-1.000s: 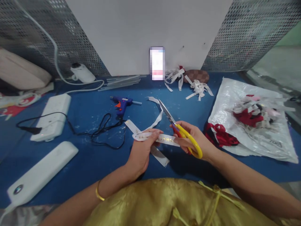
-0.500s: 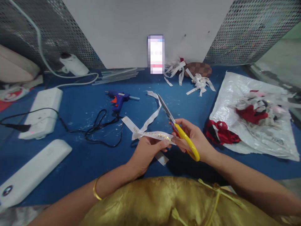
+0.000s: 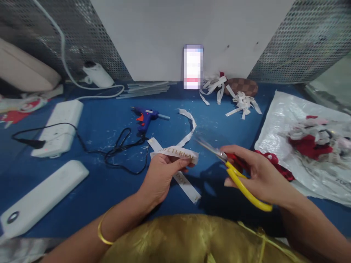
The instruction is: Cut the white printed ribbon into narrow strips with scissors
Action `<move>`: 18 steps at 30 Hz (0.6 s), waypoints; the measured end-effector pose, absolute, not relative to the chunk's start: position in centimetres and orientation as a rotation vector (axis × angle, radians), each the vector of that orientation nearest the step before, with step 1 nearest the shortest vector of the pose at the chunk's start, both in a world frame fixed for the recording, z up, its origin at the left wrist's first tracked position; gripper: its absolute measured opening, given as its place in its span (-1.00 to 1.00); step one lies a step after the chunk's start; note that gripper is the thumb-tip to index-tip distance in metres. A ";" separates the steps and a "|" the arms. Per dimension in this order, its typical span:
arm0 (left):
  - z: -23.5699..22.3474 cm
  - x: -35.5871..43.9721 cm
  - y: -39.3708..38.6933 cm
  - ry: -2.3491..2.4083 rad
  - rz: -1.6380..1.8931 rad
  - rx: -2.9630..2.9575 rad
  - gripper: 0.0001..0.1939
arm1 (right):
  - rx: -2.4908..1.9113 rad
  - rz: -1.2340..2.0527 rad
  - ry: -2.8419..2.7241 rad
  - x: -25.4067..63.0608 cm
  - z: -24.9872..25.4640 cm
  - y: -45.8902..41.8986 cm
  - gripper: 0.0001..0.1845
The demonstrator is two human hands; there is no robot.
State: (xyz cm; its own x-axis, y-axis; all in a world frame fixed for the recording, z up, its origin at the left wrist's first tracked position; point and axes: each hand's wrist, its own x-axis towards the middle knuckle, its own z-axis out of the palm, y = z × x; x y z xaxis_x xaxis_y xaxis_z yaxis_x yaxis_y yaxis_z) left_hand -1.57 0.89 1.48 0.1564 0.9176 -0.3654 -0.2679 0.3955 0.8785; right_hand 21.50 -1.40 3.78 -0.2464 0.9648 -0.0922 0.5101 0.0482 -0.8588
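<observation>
My left hand [image 3: 161, 175] pinches a white ribbon [image 3: 177, 151] printed with gold letters, holding a short folded length of it above the blue table [image 3: 104, 182]. The ribbon's loose tail curls away toward the back, and another end lies flat under the hand. My right hand [image 3: 257, 175] grips yellow-handled scissors [image 3: 236, 175], their blades blurred and pointing left toward the ribbon's end, a short gap away from it.
A blue glue gun [image 3: 146, 117] with a black cord lies behind the ribbon. A white power strip [image 3: 59, 128] and a white case [image 3: 41, 199] sit left. White ribbon scraps [image 3: 241, 102] and a plastic bag [image 3: 304, 142] of red and white pieces lie right.
My right hand has let go of the ribbon's end and swung the scissors to the right and down. The left hand keeps the ribbon, now held flatter.
</observation>
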 end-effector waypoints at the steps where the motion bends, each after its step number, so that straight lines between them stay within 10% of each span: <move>1: 1.7 -1.8 1.2 1.092 1.001 0.760 -0.94 | -1.502 1.094 -1.913 21.9 3.9 -1.3 -0.44; 18: 2.1 -2.2 1.7 1.163 1.018 0.754 -0.82 | -1.477 1.067 -2.245 21.7 2.8 -1.9 -0.47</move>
